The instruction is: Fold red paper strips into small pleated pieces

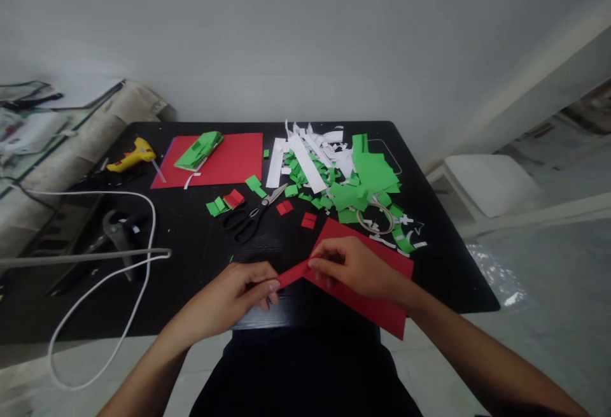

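A narrow red paper strip [292,274] stretches between my two hands near the front edge of the black table. My left hand [238,289] pinches its left end between thumb and fingers. The other end is pinched by my right hand [351,265], which is over a larger red paper sheet [377,305]. That sheet lies at a slant and juts past the table's front edge. Beyond my hands lie black-handled scissors [255,213], partly open. Small folded red pieces [309,220] and green pieces [217,206] lie around them.
White strips [305,162] and green scraps [370,172] are heaped at the back, with a tape roll [375,218]. A yellow glue gun [132,155] is at the left, beside a red sheet [219,159] bearing folded green paper [199,149]. A white cable [151,213] loops over the left side.
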Demonstrator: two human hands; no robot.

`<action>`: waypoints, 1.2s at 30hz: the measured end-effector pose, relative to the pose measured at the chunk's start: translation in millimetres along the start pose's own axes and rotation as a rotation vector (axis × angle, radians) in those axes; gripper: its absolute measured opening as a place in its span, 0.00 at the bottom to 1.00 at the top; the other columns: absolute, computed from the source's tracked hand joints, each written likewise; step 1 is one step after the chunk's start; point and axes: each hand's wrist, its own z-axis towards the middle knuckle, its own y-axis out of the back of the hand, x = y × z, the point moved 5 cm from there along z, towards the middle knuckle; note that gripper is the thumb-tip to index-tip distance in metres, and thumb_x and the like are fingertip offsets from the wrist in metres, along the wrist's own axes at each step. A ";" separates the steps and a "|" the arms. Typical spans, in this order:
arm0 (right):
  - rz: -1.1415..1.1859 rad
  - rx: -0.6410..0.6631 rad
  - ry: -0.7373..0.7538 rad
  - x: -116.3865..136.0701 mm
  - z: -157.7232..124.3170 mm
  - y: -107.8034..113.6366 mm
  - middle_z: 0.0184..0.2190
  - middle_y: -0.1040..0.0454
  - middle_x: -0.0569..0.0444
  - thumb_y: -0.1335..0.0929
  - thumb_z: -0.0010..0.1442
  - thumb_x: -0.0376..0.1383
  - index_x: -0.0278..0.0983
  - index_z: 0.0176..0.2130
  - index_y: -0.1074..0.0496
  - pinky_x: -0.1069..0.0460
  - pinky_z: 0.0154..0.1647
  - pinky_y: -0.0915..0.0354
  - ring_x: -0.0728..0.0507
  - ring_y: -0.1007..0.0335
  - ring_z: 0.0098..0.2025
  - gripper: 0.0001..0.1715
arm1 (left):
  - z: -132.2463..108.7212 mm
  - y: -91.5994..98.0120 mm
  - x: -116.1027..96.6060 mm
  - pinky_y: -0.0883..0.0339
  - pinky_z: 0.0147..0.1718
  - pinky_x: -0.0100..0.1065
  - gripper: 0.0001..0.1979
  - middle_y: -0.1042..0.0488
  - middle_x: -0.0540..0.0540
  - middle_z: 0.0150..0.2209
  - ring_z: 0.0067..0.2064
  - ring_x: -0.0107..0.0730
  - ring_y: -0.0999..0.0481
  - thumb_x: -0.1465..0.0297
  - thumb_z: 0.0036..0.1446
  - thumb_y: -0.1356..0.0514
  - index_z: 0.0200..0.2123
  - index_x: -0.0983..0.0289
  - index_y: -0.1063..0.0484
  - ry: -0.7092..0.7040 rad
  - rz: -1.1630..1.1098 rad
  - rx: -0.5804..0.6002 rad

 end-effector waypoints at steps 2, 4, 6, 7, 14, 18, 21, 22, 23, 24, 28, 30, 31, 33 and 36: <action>0.051 0.006 -0.004 2.0 0.0 -6.2 0.31 0.20 0.52 0.27 0.66 0.49 0.35 0.37 0.23 0.52 0.33 0.30 0.47 0.24 0.29 0.19 | 0.6 -6.0 -8.1 0.25 0.41 0.33 0.17 0.17 0.55 0.39 0.40 0.33 0.18 0.57 0.72 0.44 0.43 0.62 0.23 -0.035 -0.029 0.001; 0.072 0.035 -0.018 5.4 0.3 -12.8 0.30 0.21 0.53 0.26 0.64 0.50 0.35 0.38 0.23 0.53 0.31 0.31 0.48 0.25 0.28 0.19 | 2.8 -12.4 -17.8 0.24 0.44 0.35 0.17 0.17 0.55 0.39 0.41 0.34 0.17 0.57 0.73 0.46 0.46 0.62 0.23 -0.071 -0.084 -0.008; 0.121 0.053 -0.018 9.4 0.8 -18.0 0.29 0.22 0.54 0.25 0.62 0.49 0.34 0.39 0.22 0.53 0.31 0.31 0.48 0.25 0.28 0.19 | 5.9 -18.0 -25.8 0.23 0.43 0.34 0.17 0.16 0.55 0.37 0.39 0.33 0.16 0.57 0.73 0.46 0.42 0.62 0.24 -0.117 -0.132 -0.034; 0.151 0.041 -0.005 11.3 1.2 -19.5 0.30 0.22 0.54 0.24 0.61 0.48 0.34 0.39 0.22 0.53 0.32 0.31 0.48 0.25 0.29 0.19 | 7.4 -19.8 -28.0 0.23 0.42 0.34 0.18 0.16 0.55 0.36 0.38 0.33 0.16 0.57 0.74 0.46 0.40 0.63 0.24 -0.134 -0.151 -0.065; 0.363 -0.265 0.106 8.0 1.1 -24.1 0.32 0.21 0.55 0.21 0.57 0.44 0.36 0.38 0.22 0.53 0.36 0.27 0.48 0.24 0.32 0.16 | 9.1 -30.4 -22.2 0.22 0.36 0.32 0.18 0.17 0.54 0.30 0.31 0.32 0.16 0.57 0.73 0.45 0.38 0.64 0.26 -0.174 -0.358 -0.258; 0.404 -0.341 0.166 8.3 -2.5 -27.3 0.36 0.19 0.55 0.22 0.58 0.39 0.39 0.44 0.21 0.53 0.39 0.24 0.48 0.20 0.36 0.15 | 7.1 -32.0 -24.6 0.23 0.34 0.31 0.17 0.17 0.53 0.28 0.30 0.32 0.16 0.58 0.74 0.45 0.38 0.64 0.27 -0.203 -0.374 -0.294; 0.398 -0.389 0.199 12.2 -6.0 -27.3 0.36 0.17 0.55 0.22 0.58 0.38 0.39 0.44 0.20 0.53 0.41 0.23 0.47 0.18 0.38 0.13 | 5.9 -29.4 -28.5 0.25 0.33 0.30 0.18 0.17 0.53 0.28 0.29 0.31 0.17 0.59 0.74 0.46 0.36 0.63 0.27 -0.221 -0.301 -0.313; 0.389 -0.404 0.200 13.4 -7.1 -27.2 0.35 0.17 0.55 0.22 0.58 0.38 0.39 0.42 0.20 0.53 0.41 0.22 0.46 0.18 0.38 0.12 | 5.3 -27.9 -29.7 0.25 0.33 0.29 0.19 0.17 0.53 0.29 0.30 0.31 0.17 0.59 0.74 0.46 0.35 0.64 0.26 -0.225 -0.266 -0.324; 0.379 -0.415 0.196 14.3 -8.1 -27.2 0.35 0.17 0.54 0.21 0.57 0.39 0.39 0.41 0.19 0.52 0.41 0.22 0.46 0.18 0.38 0.12 | 4.7 -26.5 -30.9 0.26 0.34 0.29 0.19 0.17 0.54 0.30 0.30 0.30 0.18 0.59 0.74 0.46 0.34 0.64 0.25 -0.229 -0.232 -0.334; 0.369 -0.427 0.192 15.0 -9.1 -27.2 0.35 0.17 0.54 0.21 0.57 0.39 0.39 0.40 0.19 0.51 0.42 0.21 0.46 0.18 0.37 0.11 | 4.0 -24.8 -32.2 0.26 0.35 0.29 0.19 0.16 0.54 0.31 0.32 0.31 0.17 0.60 0.74 0.46 0.34 0.64 0.24 -0.237 -0.204 -0.353; 0.335 -0.479 0.200 17.2 -12.6 -25.9 0.33 0.16 0.54 0.21 0.57 0.40 0.40 0.39 0.17 0.49 0.43 0.20 0.45 0.18 0.35 0.10 | 1.9 -19.6 -36.1 0.25 0.37 0.30 0.16 0.17 0.54 0.32 0.34 0.31 0.17 0.62 0.73 0.44 0.36 0.63 0.23 -0.277 -0.202 -0.461; 0.330 -0.492 0.206 17.6 -13.6 -25.8 0.33 0.16 0.54 0.21 0.57 0.40 0.40 0.39 0.16 0.49 0.44 0.20 0.44 0.17 0.35 0.09 | 1.9 -19.1 -36.1 0.25 0.35 0.30 0.13 0.18 0.52 0.29 0.32 0.31 0.18 0.62 0.72 0.42 0.37 0.63 0.24 -0.282 -0.264 -0.513; 0.332 -0.493 0.209 17.7 -13.9 -26.2 0.33 0.16 0.54 0.21 0.57 0.39 0.41 0.39 0.16 0.49 0.43 0.20 0.44 0.17 0.35 0.09 | 2.0 -19.6 -35.8 0.24 0.35 0.30 0.12 0.18 0.51 0.28 0.31 0.31 0.18 0.63 0.71 0.41 0.38 0.63 0.25 -0.281 -0.292 -0.530; 0.345 -0.494 0.217 18.1 -14.6 -27.3 0.33 0.15 0.55 0.21 0.57 0.39 0.41 0.39 0.16 0.49 0.40 0.19 0.44 0.17 0.34 0.08 | 1.5 -20.9 -35.6 0.24 0.34 0.30 0.10 0.18 0.52 0.28 0.30 0.31 0.17 0.64 0.71 0.41 0.38 0.63 0.25 -0.281 -0.302 -0.555; 0.335 -0.522 0.251 20.6 -16.7 -28.2 0.32 0.15 0.55 0.21 0.57 0.37 0.42 0.38 0.16 0.51 0.36 0.20 0.45 0.17 0.32 0.07 | -1.4 -21.6 -37.3 0.23 0.34 0.31 0.10 0.17 0.53 0.28 0.30 0.32 0.17 0.65 0.70 0.41 0.37 0.63 0.25 -0.296 -0.238 -0.598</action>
